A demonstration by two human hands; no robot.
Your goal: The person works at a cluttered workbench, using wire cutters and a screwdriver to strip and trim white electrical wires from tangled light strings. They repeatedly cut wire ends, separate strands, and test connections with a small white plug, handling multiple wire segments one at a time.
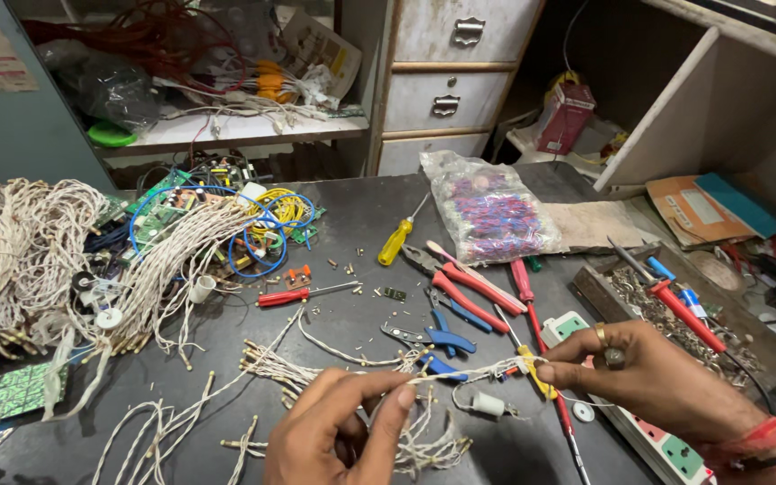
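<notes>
Between the two hands a thin white wire (460, 370) runs taut, pinched at one end by the thumb and fingers of the left hand (343, 440) and at the other by the closed fingertips of the right hand (639, 377). Just below the wire hangs a small white cap (489, 404), and under the left hand lies a loose tangle of the same white wires (271, 368). Beyond the fingers, little bare room is left on the dark surface (361, 216): blue cutters (442, 339), red pliers (460, 292), a yellow screwdriver (395, 242) and a red screwdriver (303, 294) lie there. Under the right wrist sits a white power strip (648, 431), close to the surface's near edge. Far left of the left hand, heaped wire bundles (38, 242) crowd the surface. Past the tools stand grey drawers (446, 81) and a cluttered shelf (226, 130).
</notes>
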